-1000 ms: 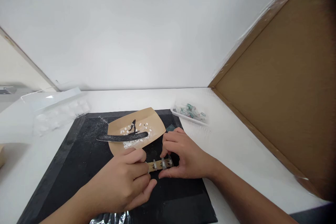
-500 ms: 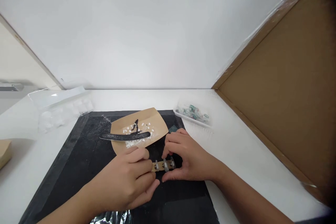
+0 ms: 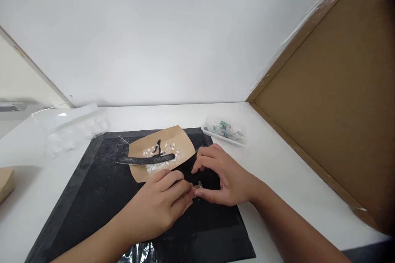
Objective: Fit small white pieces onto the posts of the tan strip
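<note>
My left hand (image 3: 162, 203) is closed, fingers wrapped over a narrow tan strip (image 3: 196, 187) that carries clear curved pieces like nail tips. Most of that strip is hidden under the fingers; one clear tip (image 3: 200, 183) sticks up at its right end. My right hand (image 3: 224, 176) is open, with its fingers curled above and apart from its thumb. The right thumb tip lies against or very near the strip's end. Behind both hands, a black nail file (image 3: 145, 159) rests across a tan paper sheet (image 3: 182, 141) with small white pieces (image 3: 157, 167) scattered on it.
A black mat (image 3: 92, 189) covers the white table (image 3: 265, 144). At the back right stands a clear tray (image 3: 225, 131) of green and clear bits. Clear plastic packaging (image 3: 74, 129) lies back left. A cardboard panel (image 3: 327, 90) rises on the right, a tan block (image 3: 5, 183) far left.
My left hand has slid right and now covers most of the strip, whose several clear tips showed before. The right fingers have come off the strip and spread from the thumb.
</note>
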Demonstrator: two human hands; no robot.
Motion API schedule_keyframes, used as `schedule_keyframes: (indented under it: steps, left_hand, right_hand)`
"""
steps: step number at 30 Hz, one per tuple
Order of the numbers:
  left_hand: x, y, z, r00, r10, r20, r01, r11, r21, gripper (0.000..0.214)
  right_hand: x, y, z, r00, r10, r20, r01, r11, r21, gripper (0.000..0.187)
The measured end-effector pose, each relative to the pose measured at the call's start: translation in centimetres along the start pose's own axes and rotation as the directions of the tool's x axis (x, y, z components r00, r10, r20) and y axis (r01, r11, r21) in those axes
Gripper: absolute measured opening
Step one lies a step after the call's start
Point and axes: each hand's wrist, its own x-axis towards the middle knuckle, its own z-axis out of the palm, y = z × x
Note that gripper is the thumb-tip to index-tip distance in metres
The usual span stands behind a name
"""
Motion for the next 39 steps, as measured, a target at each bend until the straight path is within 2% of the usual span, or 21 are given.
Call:
schedule_keyframes:
  steps: [3,8,15,19,22,26,30,33,39]
  left_hand:
    - [0.0,0.4,0.7,0.998,0.030,-0.052,-0.027,0.999,0.046,0.008]
    - [0.1,1.0,1.5,0.994,-0.004,-0.112,0.009,0.999,0.047,0.003]
    - [-0.2,1.0,2.1,0.996,-0.007,-0.094,0.016,0.996,0.091,0.005]
    - [-0.4,1.0,2.0,0.996,0.002,-0.086,0.006,0.996,0.093,0.004]
    - [-0.4,0.8,1.5,0.996,0.027,-0.083,-0.017,0.993,0.119,0.014]
    - [-0.2,0.4,0.7,0.992,0.097,-0.078,-0.082,0.980,0.181,0.012]
    - [-0.2,0.4,0.2,0.989,0.110,-0.096,-0.092,0.980,0.176,0.015]
    - [-0.3,0.5,0.2,0.992,0.072,-0.100,-0.061,0.993,0.104,0.019]
    - [-0.3,0.1,0.7,0.990,-0.099,-0.098,0.091,0.992,-0.086,0.026]
  right_hand:
    - [0.0,0.1,0.0,1.000,0.006,-0.007,-0.006,1.000,-0.010,0.031]
    - [0.0,0.2,-0.1,0.999,0.009,-0.033,-0.009,1.000,-0.003,0.029]
    - [-0.1,0.2,-0.2,0.999,0.021,-0.025,-0.022,0.999,-0.024,0.028]
    - [-0.1,0.2,-0.4,1.000,0.027,-0.013,-0.028,0.999,-0.026,0.026]
    - [-0.1,0.2,-0.5,0.999,0.038,0.018,-0.037,0.999,-0.022,0.025]
    - [0.0,0.2,-0.4,0.996,0.057,0.069,-0.058,0.998,0.007,0.032]
    - [0.0,0.3,-0.2,0.994,0.061,0.087,-0.063,0.998,0.019,0.037]
    - [-0.1,0.4,0.0,0.994,0.065,0.091,-0.068,0.997,0.025,0.039]
    - [-0.2,0.4,0.3,0.987,0.110,0.118,-0.112,0.994,0.011,0.047]
